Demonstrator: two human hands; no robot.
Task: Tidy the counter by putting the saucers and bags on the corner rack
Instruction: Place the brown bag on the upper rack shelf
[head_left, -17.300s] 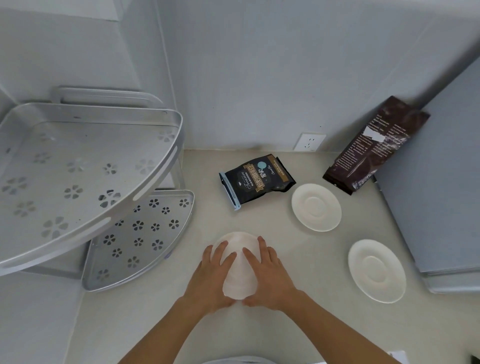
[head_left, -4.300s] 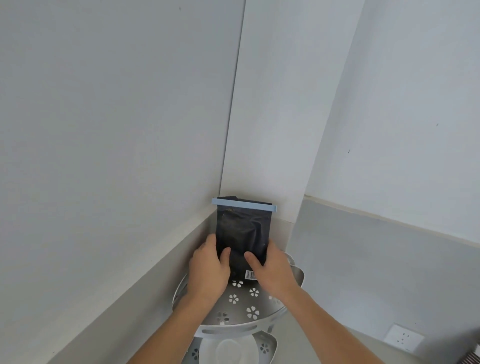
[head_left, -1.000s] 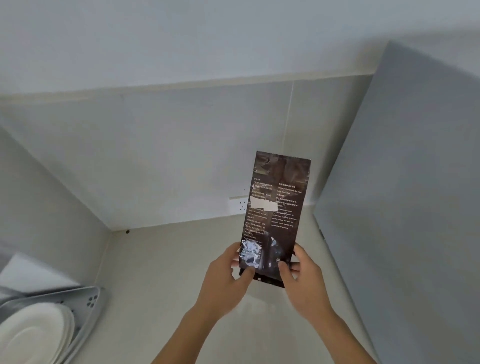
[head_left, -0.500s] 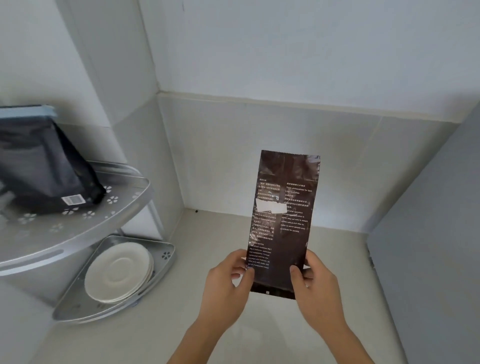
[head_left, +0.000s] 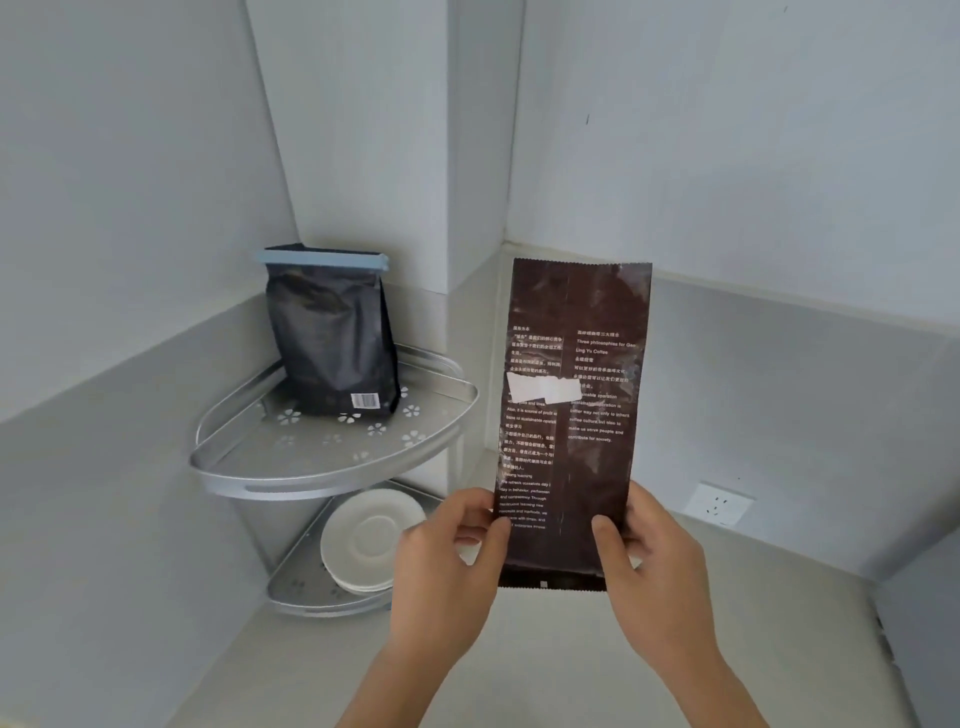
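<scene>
Brown bag (head_left: 571, 415): tall flat foil pouch, held upright in the air above the bench (head_left: 545, 665), printed back side facing the camera, white label patch about mid-height. Sits to the right of the rack, not touching it.
Left hand (head_left: 447, 566): grip clamped on the bag's lower left edge, thumb on the front face, rest of the fingers tucked behind.
Right hand (head_left: 654, 561): same deal on the lower right edge, thumb pressed on the front, fingers wrapped round the back.
Corner rack (head_left: 332, 473): two-tier metal thing with flower-shaped cutouts, tucked into the wall corner at the left.
Saucers (head_left: 371, 540): white, stacked on the lower tier. Can't tell how many from this angle, the left hand covers part of the stack.
Black bag (head_left: 332, 338): standing upright on the upper tier, toward the back, blue clip strip across the top, barcode sticker low on the side facing us.
Wall socket (head_left: 719, 504): white, on the back wall just above the bench, right of the hands.
</scene>
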